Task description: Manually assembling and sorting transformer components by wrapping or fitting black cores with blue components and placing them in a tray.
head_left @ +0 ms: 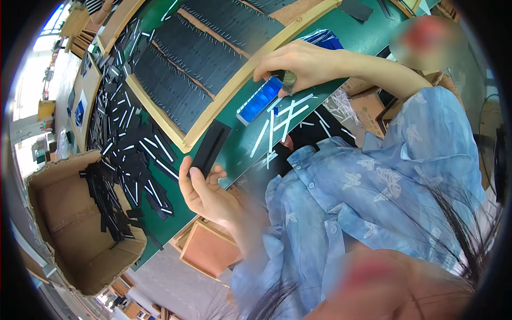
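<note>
My left hand [201, 189] grips the near end of a long flat black strip [211, 145] that lies across the green table [240, 144]. My right hand [298, 63] is stretched farther out and pinches a small dark grey piece [288, 81] just above a blue tray [260, 99]. Several thin white strips [282, 120] lie scattered on the green surface between the two hands. My blue patterned shirt [373, 181] fills the lower right.
A wooden-framed board [213, 106] covered with rows of black strips lies beyond my hands. Loose black and white strips [130, 154] are heaped to the left. An open cardboard box [69, 213] holds more black pieces. Brown cardboard boxes [368, 104] stand near my right arm.
</note>
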`<act>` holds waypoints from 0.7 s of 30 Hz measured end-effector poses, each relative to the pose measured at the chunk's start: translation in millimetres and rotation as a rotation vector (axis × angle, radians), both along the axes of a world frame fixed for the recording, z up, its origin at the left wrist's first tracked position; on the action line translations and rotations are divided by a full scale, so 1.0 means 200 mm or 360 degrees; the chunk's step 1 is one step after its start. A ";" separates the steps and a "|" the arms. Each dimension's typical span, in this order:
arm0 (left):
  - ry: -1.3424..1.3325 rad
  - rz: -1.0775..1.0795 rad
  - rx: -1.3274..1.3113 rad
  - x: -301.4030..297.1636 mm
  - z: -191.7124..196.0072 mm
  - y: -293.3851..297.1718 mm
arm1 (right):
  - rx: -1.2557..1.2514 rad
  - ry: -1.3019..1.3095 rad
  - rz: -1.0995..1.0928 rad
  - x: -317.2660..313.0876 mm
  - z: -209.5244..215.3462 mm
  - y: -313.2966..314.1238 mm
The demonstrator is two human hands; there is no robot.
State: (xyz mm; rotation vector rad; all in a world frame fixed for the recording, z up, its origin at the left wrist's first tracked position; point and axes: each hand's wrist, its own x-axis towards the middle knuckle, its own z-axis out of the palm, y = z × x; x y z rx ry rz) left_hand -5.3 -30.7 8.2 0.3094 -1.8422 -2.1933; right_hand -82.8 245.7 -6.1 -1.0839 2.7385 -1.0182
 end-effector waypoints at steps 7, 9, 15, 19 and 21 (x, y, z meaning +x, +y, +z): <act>0.0026 0.0081 0.0012 0.01 -0.01 0.01 | -0.0064 0.0147 -0.0099 0.03 -0.03 0.02; 0.0023 0.0058 0.0009 0.00 -0.02 0.01 | -0.0063 0.0161 -0.0099 0.03 -0.03 0.02; -0.0007 0.0061 0.0009 0.00 -0.04 -0.01 | -0.0083 0.0300 -0.0184 0.05 -0.04 0.02; -0.0039 0.0022 0.0032 0.01 -0.06 -0.03 | -0.0116 0.0361 -0.0141 0.05 -0.04 0.02; -0.0046 0.0028 0.0042 0.02 -0.06 -0.04 | -0.0134 0.0401 -0.0155 0.07 -0.01 0.01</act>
